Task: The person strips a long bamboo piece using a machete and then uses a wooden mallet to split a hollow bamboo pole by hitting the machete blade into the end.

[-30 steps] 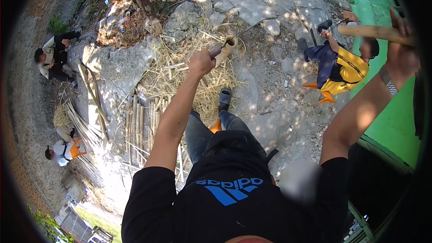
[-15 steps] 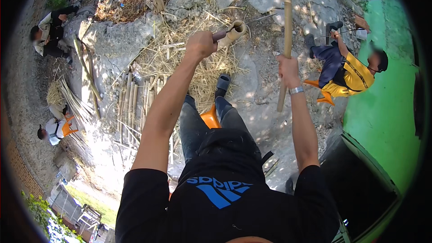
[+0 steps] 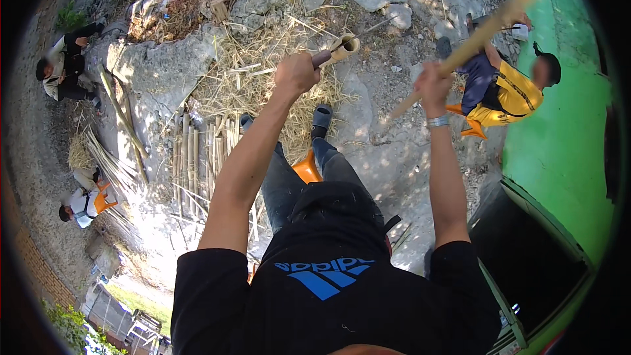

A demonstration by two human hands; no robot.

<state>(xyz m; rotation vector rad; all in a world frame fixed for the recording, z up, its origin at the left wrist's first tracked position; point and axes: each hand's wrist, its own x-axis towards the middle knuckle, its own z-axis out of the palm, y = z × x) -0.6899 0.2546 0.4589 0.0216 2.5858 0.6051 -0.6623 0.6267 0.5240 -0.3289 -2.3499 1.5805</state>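
Observation:
My left hand (image 3: 297, 73) is closed round the dark handle of a long knife (image 3: 321, 58). Its thin blade reaches past the rim of an upright hollow bamboo piece (image 3: 346, 48); whether it touches the rim I cannot tell. In my right hand (image 3: 433, 88), the fingers wrap a pale bamboo pole (image 3: 490, 31) near its lower end. The pole slants up to the right, its far end blurred. Bamboo shavings (image 3: 263, 85) cover the ground around the bamboo piece and before my feet.
I sit on an orange stool (image 3: 307, 168). Bamboo poles (image 3: 190, 158) lie left of my legs. A person in a yellow shirt (image 3: 516, 95) sits at the right, beside a green wall (image 3: 559, 131). Two other people sit at the far left, near pale strips (image 3: 108, 158).
The pole in my right hand has swung from nearly upright to a slant, its top going right. My left hand stays nearly in place with the knife.

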